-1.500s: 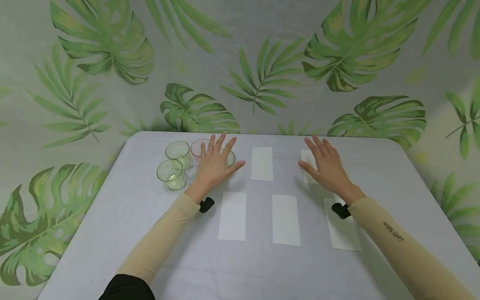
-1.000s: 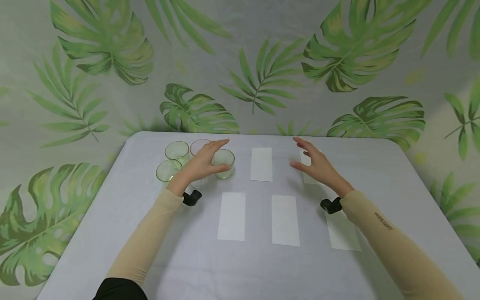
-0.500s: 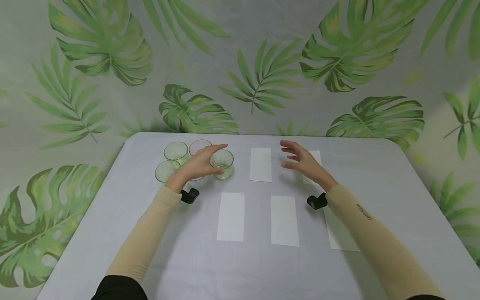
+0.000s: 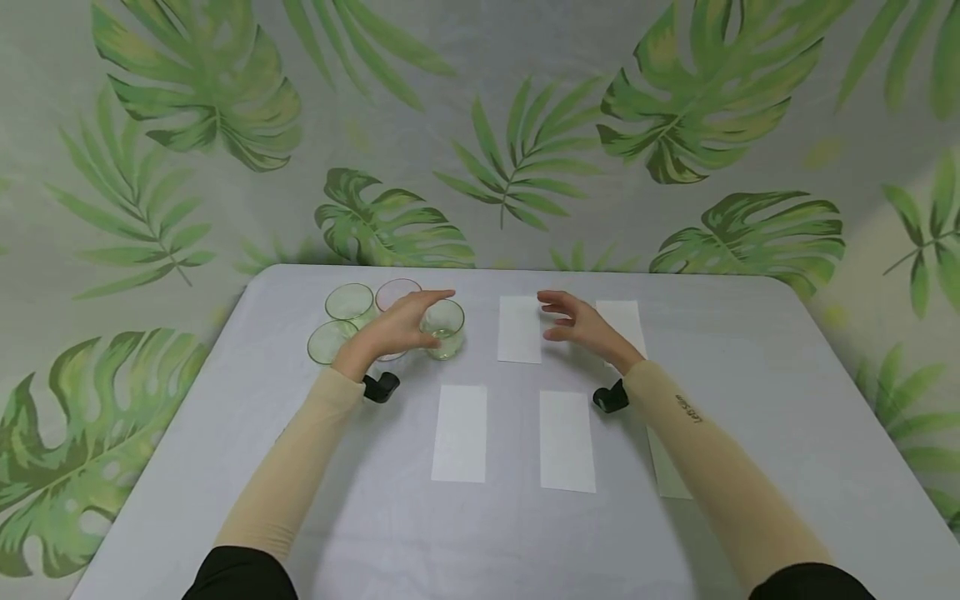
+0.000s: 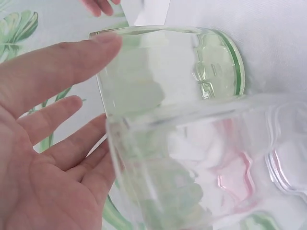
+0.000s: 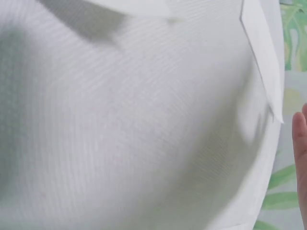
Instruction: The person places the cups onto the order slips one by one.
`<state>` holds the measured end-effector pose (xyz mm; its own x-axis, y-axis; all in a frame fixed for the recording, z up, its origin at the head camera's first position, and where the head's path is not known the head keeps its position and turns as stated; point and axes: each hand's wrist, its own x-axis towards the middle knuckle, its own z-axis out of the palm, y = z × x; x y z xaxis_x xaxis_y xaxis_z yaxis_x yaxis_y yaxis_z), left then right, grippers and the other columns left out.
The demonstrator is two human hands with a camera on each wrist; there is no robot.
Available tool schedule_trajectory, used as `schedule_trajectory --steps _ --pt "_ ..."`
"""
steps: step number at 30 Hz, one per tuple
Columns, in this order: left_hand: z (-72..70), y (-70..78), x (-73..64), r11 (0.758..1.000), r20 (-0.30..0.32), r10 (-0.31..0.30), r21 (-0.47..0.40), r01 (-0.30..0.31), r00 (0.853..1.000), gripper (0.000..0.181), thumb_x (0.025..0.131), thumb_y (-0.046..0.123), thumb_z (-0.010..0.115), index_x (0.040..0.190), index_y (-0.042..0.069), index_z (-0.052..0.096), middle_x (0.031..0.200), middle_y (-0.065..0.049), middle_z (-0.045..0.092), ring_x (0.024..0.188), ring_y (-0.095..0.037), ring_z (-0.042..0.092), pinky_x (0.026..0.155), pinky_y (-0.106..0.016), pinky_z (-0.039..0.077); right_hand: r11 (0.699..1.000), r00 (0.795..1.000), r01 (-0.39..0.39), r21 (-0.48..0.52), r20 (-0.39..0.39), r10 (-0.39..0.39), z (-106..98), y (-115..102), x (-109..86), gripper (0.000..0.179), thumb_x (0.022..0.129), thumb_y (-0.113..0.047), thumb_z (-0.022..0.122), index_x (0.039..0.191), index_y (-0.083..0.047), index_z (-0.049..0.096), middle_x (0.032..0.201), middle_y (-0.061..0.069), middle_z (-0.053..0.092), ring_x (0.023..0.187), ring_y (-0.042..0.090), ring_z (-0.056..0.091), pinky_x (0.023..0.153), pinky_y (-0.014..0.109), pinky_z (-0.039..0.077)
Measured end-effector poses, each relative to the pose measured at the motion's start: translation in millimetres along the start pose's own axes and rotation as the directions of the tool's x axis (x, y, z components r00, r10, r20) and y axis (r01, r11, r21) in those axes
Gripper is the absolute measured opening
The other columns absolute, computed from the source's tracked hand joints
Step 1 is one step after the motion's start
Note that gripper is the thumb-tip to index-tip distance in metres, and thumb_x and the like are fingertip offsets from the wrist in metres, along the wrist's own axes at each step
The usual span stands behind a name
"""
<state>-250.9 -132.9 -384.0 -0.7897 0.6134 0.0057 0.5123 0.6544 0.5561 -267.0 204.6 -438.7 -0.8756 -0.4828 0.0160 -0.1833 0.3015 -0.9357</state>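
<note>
In the head view my left hand (image 4: 392,327) is at a green-tinted drinking glass (image 4: 447,343), thumb and index finger spread around its left side. In the left wrist view the thumb (image 5: 103,50) lies right at the rim of this green glass (image 5: 216,67), while the other fingers are loosely bent behind it. A clear glass (image 5: 182,148) stands close in front there, and in the head view my hand mostly hides it. My right hand (image 4: 583,327) hovers between two white paper cards, fingers loosely curved, with nothing between them.
Two more green-rimmed glasses (image 4: 349,302) and a pink-rimmed glass (image 4: 397,286) cluster at the back left. White paper cards lie in two rows: back cards (image 4: 517,342), front cards (image 4: 459,433). A leaf-patterned cloth (image 4: 510,150) rises behind the white table (image 4: 480,542).
My left hand has turned from flat over the glasses to beside the green glass, then stayed nearly still. The right hand has moved left toward it, its fingers curving.
</note>
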Motion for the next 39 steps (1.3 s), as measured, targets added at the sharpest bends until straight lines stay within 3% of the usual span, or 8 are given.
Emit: schedule_trajectory --steps 9,16,23,27,32,39 --pt "2.0 -0.2 4.2 1.0 0.004 0.024 0.017 -0.024 1.0 0.075 0.078 0.002 0.076 0.143 -0.003 0.039 0.144 -0.019 0.041 0.134 -0.035 0.033 0.116 -0.045 0.011 0.999 0.999 -0.028 -0.038 0.021 0.029 9 8 10.0 0.066 0.085 0.005 0.068 0.142 0.005 0.036 0.147 0.021 0.035 0.134 0.035 0.034 0.109 0.046 0.031" --pt "6.9 0.7 7.9 0.999 -0.019 0.041 -0.001 -0.041 0.999 0.074 0.077 0.005 0.076 0.141 -0.003 0.041 0.141 -0.02 0.044 0.133 -0.034 0.035 0.116 -0.047 0.009 0.996 0.997 -0.068 -0.061 0.029 0.07 13 11 13.6 0.066 0.084 0.007 0.067 0.142 0.006 0.035 0.147 0.021 0.035 0.135 0.035 0.032 0.109 0.045 0.03" --pt "9.6 8.8 12.2 0.999 -0.061 0.047 -0.014 -0.048 0.997 0.073 0.079 0.011 0.076 0.143 0.003 0.041 0.142 -0.017 0.042 0.132 -0.033 0.033 0.11 -0.047 0.027 0.989 0.995 -0.087 -0.119 0.045 0.092 16 9 13.1 0.066 0.085 0.006 0.066 0.143 0.005 0.035 0.147 0.022 0.035 0.137 0.035 0.029 0.112 0.046 0.026" --pt "10.5 16.0 16.2 0.998 -0.073 0.056 -0.013 -0.057 0.996 0.073 0.079 0.011 0.076 0.143 0.004 0.041 0.142 -0.016 0.042 0.132 -0.033 0.035 0.11 -0.048 0.026 0.983 0.993 -0.103 -0.153 0.047 0.111 16 12 13.9 0.068 0.085 0.003 0.068 0.144 0.002 0.035 0.149 0.02 0.034 0.137 0.034 0.029 0.112 0.044 0.025" --pt "15.8 19.6 22.7 0.998 -0.082 0.064 -0.02 -0.066 0.995 0.074 0.079 0.012 0.076 0.143 0.005 0.042 0.141 -0.014 0.044 0.127 -0.03 0.042 0.103 -0.047 0.036 0.979 0.99 -0.127 -0.158 0.044 0.136 16 12 13.2 0.07 0.084 0.003 0.069 0.145 0.001 0.035 0.15 0.019 0.032 0.137 0.035 0.029 0.113 0.044 0.023" --pt "24.8 23.7 35.2 0.994 -0.102 0.073 -0.07 -0.081 0.992 0.072 0.078 0.013 0.076 0.142 0.004 0.043 0.14 -0.012 0.045 0.125 -0.028 0.044 0.102 -0.043 0.038 0.972 0.994 -0.095 -0.216 0.027 0.103 21 12 14.5 0.068 0.084 0.004 0.069 0.143 0.004 0.036 0.147 0.021 0.036 0.137 0.034 0.028 0.113 0.044 0.024"
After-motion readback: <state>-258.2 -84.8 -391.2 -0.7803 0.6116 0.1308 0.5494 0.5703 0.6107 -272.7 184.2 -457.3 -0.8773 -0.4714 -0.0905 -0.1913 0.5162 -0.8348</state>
